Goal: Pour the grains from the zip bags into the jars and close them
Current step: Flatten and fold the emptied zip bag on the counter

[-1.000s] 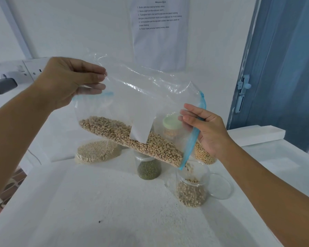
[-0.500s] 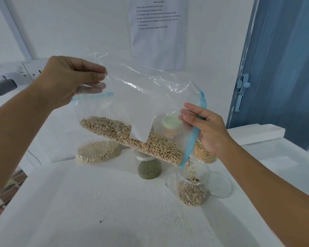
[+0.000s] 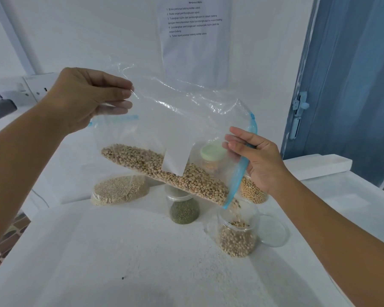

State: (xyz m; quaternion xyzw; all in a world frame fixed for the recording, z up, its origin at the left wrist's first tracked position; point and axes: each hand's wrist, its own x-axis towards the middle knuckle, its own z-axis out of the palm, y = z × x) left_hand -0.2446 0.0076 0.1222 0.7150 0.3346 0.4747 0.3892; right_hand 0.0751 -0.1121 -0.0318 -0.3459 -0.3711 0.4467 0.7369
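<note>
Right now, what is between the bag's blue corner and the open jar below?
In the head view, falling beans bridge the gap between zip bag and jar.

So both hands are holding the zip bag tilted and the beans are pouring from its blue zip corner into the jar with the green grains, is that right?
Not quite. In the head view the left hand and right hand do hold the zip bag tilted, but the beans fall from its blue zip corner into the open jar already partly filled with the same beans, not the jar of green grains beside it.
</note>
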